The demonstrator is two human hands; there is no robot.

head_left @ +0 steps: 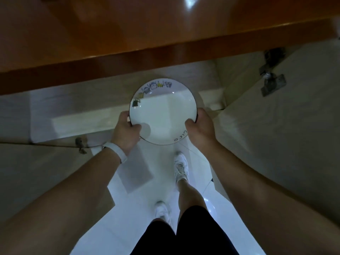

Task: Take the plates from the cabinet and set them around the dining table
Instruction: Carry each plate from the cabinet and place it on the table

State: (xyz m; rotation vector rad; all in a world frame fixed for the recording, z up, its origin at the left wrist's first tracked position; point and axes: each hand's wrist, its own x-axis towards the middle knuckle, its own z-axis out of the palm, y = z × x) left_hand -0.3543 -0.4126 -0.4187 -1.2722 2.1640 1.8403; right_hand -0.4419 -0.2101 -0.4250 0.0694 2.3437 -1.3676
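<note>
A white plate (163, 111) with a dark rim and small cartoon drawings along its far edge hangs level in front of the open cabinet (77, 105). My left hand (127, 131) grips its left rim, thumb on top. My right hand (200, 124) grips the right rim the same way. Whether more plates sit under this one cannot be told. The cabinet's pale shelf lies just behind and below the plate.
A glossy brown countertop (147, 34) overhangs the cabinet. An open door with metal hinges (272, 74) stands at the right, another door (27, 172) at the left. My legs and white shoes (181, 168) stand on the shiny white floor.
</note>
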